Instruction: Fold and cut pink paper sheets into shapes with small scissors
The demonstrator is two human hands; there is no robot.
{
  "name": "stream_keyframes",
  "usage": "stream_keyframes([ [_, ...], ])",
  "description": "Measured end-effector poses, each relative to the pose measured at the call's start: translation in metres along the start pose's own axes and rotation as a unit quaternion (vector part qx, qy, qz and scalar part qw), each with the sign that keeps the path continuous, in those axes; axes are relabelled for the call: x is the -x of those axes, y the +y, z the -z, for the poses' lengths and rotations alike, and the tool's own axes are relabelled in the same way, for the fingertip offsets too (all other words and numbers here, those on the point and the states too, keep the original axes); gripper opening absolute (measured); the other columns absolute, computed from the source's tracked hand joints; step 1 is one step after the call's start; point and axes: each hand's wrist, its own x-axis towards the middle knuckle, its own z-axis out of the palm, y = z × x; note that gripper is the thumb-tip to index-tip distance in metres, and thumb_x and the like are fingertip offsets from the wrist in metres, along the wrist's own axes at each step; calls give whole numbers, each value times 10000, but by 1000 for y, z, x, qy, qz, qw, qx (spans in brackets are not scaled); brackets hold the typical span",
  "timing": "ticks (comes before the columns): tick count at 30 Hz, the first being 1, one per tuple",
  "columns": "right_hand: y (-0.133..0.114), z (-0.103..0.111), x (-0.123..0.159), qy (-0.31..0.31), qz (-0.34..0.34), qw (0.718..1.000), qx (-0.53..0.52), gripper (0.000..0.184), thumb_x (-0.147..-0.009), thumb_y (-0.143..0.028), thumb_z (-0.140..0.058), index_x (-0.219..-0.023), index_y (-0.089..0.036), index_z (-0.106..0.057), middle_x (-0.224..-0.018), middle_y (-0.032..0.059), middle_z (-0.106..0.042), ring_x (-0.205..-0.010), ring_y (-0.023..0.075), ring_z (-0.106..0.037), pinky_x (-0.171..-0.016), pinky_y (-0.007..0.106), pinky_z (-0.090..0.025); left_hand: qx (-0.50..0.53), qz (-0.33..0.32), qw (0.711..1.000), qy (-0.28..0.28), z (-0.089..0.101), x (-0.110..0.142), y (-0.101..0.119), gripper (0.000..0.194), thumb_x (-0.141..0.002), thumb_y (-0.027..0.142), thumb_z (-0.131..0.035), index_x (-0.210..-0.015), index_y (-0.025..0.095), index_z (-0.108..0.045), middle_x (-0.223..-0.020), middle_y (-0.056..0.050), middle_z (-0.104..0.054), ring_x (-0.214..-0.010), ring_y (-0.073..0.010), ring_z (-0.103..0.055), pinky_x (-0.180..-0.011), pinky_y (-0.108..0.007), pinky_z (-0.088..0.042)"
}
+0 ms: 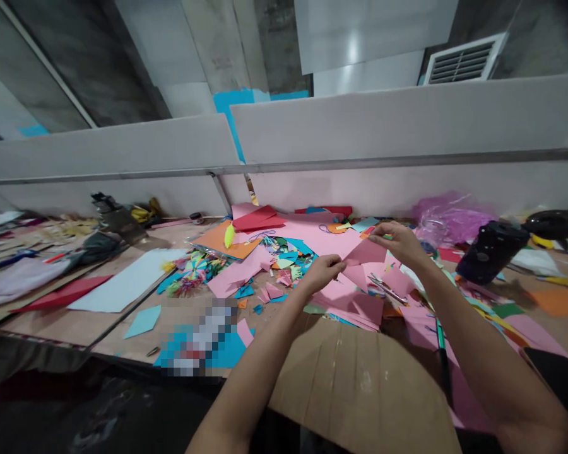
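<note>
Both my hands hold one pink paper sheet (365, 253) above the littered table. My left hand (322, 270) pinches its near left corner with closed fingers. My right hand (397, 240) grips its far right edge, fingers curled over it. Under the sheet lie more pink paper pieces (355, 302). A pair of scissors (387, 290) rests on them, just below my right hand.
A brown cardboard sheet (360, 384) lies in front of me. Coloured paper scraps (284, 258), an orange sheet (220, 241) and a light blue sheet (127, 282) cover the table. A black device (490, 251) and pink plastic wrap (449, 217) sit at the right. A grey partition (360, 145) backs the table.
</note>
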Motion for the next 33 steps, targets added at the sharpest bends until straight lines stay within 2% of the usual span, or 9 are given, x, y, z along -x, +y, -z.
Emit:
stream_keyframes([
  [3, 5, 5, -11, 112, -64, 985, -112, 258, -774, -469, -695, -802, -216, -656, -782, 35, -679, -765, 217, -602, -725, 336, -422, 108, 22, 992, 69, -6, -10, -6, 439, -756, 556, -626, -577, 201, -441, -497, 44, -446, -488, -96, -399, -512, -241, -313],
  [5, 6, 5, -15, 144, -91, 966, -197, 283, -753, -471, -718, -854, -223, -628, -794, 23, -676, -779, 214, -623, -742, 332, -437, 173, 27, 977, 125, -12, -16, -10, 481, -724, 610, -651, -589, 199, -442, -510, 43, -454, -491, -90, -404, -516, -237, -329],
  [7, 7, 0, -15, 121, -119, 955, -244, 341, -734, -501, -730, -895, -221, -618, -809, 21, -681, -817, 213, -639, -766, 327, -440, 213, 23, 963, 166, -18, -22, -14, 498, -719, 632, -657, -606, 192, -452, -534, 37, -476, -508, -87, -419, -530, -234, -348],
  [11, 7, -24, -5, -27, -192, 946, -258, 442, -738, -585, -697, -924, -187, -645, -866, 57, -699, -878, 220, -641, -760, 321, -429, 240, 26, 950, 199, -32, -27, -22, 516, -719, 660, -651, -630, 187, -467, -552, 28, -499, -517, -86, -436, -545, -235, -371],
  [15, 10, -52, 6, -84, -175, 946, -258, 433, -652, -549, -785, -816, -168, -657, -795, 18, -641, -776, 172, -570, -724, 296, -410, 235, 32, 951, 197, -43, -25, -33, 508, -738, 655, -637, -639, 188, -463, -553, 29, -504, -518, -90, -459, -546, -234, -381],
  [20, 27, -75, 12, -66, -197, 947, -246, 487, -551, -596, -814, -626, -180, -573, -584, -44, -481, -579, 116, -397, -585, 278, -318, 216, 29, 962, 166, -50, -21, -47, 447, -778, 591, -618, -649, 186, -477, -548, 28, -514, -513, -96, -483, -527, -226, -390],
  [25, 41, -85, 16, -69, -202, 943, -253, 498, -527, -597, -832, -619, -182, -573, -610, -29, -508, -594, 123, -417, -581, 276, -310, 187, 57, 971, 140, -49, -15, -53, 379, -822, 522, -574, -666, 190, -480, -578, 26, -517, -489, -89, -448, -451, -202, -335],
  [29, 42, -89, 19, -65, -208, 945, -243, 492, -551, -580, -836, -591, -189, -541, -589, -41, -480, -578, 117, -399, -558, 270, -294, 149, 37, 979, 132, -44, -15, -55, 356, -829, 469, -557, -630, 189, -463, -556, 28, -490, -525, -93, -444, -494, -207, -332],
  [33, 40, -94, 20, -55, -218, 928, -296, 476, -523, -554, -863, -620, -186, -577, -620, -30, -542, -609, 130, -468, -609, 283, -368, 138, 23, 981, 134, -41, -17, -57, 362, -828, 462, -556, -612, 188, -459, -536, 33, -488, -530, -95, -447, -543, -224, -340],
])
